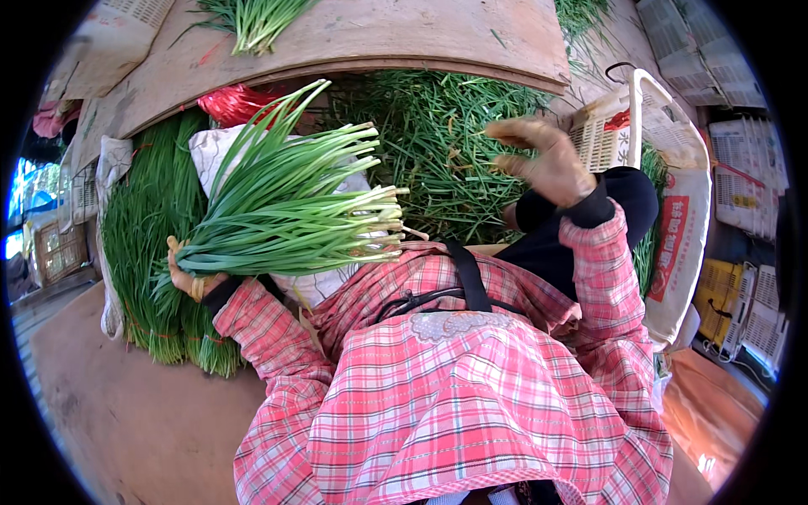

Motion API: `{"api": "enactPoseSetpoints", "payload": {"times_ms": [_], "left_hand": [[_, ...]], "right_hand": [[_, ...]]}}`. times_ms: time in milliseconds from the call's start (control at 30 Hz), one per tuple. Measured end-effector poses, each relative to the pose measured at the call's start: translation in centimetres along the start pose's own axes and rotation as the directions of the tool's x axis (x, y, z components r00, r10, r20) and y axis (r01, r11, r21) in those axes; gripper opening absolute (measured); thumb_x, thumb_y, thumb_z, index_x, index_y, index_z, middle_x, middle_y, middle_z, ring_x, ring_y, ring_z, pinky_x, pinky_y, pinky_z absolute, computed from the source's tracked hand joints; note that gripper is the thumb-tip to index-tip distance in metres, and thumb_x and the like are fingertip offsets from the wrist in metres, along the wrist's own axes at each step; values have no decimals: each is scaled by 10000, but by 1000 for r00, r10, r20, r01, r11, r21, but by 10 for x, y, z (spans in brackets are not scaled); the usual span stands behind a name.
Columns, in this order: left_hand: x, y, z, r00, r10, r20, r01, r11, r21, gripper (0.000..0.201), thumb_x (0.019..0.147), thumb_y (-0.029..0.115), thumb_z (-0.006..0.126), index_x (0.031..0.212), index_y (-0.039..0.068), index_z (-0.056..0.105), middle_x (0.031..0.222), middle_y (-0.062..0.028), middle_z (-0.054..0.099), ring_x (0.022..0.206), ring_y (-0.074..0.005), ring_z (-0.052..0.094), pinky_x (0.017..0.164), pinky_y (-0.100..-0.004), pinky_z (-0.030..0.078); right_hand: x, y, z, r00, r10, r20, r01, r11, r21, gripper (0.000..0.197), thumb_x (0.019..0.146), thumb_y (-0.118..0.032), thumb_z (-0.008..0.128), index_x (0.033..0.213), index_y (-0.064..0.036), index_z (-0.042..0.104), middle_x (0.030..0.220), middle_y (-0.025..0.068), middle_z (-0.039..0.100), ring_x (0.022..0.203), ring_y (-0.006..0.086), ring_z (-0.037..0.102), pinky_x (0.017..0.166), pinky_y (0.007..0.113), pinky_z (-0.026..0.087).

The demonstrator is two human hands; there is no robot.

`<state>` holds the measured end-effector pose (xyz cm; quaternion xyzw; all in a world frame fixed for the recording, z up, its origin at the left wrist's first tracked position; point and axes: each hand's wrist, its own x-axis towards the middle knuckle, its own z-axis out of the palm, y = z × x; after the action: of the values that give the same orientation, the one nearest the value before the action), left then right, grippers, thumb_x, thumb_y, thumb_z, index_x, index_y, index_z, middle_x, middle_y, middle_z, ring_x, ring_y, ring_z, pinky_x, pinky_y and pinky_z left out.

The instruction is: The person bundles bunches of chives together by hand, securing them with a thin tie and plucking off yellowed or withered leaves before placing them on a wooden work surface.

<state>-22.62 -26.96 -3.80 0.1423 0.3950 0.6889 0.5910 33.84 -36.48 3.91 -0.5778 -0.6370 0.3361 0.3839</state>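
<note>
Holding is done by the left hand (184, 276), which is closed around the leafy end of one bunch of long green leaves (286, 215). Quantity held: one bunch, fanned into two clusters at its stem end, an upper and a lower; single stalks are too many to count. Location: in front of the body, left of centre, above a pale cloth (202, 156). Orientation: the long axis runs left to right, rising slightly toward the right; the pale cut stem ends point right, and the leafy end lies at the left hand. The right hand (549, 160) is empty, thumb and fingers parted, well apart from the bunch and above one heap of loose leaves (421, 156).

Left of the held bunch: one stack of green bundles (143, 227), several in number, exact count not readable, pale ends toward the person. Beyond the held bunch: one clump of red strands (238, 103), near the edge of a wooden board (404, 38). On the board: one further bunch (263, 23), pale ends toward the person. Right of the right hand: one white plastic basket (637, 109). Far right: one yellow crate (718, 295).
</note>
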Motion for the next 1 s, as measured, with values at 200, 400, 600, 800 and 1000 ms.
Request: {"api": "enactPoseSetpoints", "payload": {"times_ms": [200,400,600,800,1000], "left_hand": [[14,21,-13,958,-62,281,83,995,-63,281,892,269,480,1056,94,628,820,-95,670,731,-262,641,710,-503,519],[-18,27,18,973,-145,177,133,988,75,450,875,395,486,1100,22,598,1060,-217,614,928,-402,605,798,-570,490],[-15,0,53,989,140,-50,-140,990,7,303,898,261,483,1114,69,571,871,-166,651,728,-338,633,691,-514,520],[-25,-1,49,968,190,-163,-187,982,33,345,926,311,412,1141,77,545,852,-137,610,739,-305,607,685,-483,521],[-31,-7,68,962,192,-192,-184,981,59,350,931,324,406,1109,66,563,785,-61,573,696,-253,578,658,-433,514]], "right_hand": [[-7,-56,131,999,-29,35,26,997,74,416,792,-299,677,1083,-19,581,883,202,640,786,332,641,706,393,518],[14,-43,148,983,-65,-169,46,992,-116,319,837,-345,599,708,-54,600,591,165,574,535,345,581,487,439,447],[20,-7,133,970,137,-198,-81,960,268,185,811,-199,650,810,-16,678,697,159,646,559,238,609,524,338,465],[-2,7,41,881,473,5,-462,858,227,109,811,-58,671,881,26,675,753,55,663,675,97,584,624,232,482],[-23,-30,108,974,149,173,-200,921,335,231,823,-107,675,988,51,644,769,80,634,653,127,564,622,254,480]]}}
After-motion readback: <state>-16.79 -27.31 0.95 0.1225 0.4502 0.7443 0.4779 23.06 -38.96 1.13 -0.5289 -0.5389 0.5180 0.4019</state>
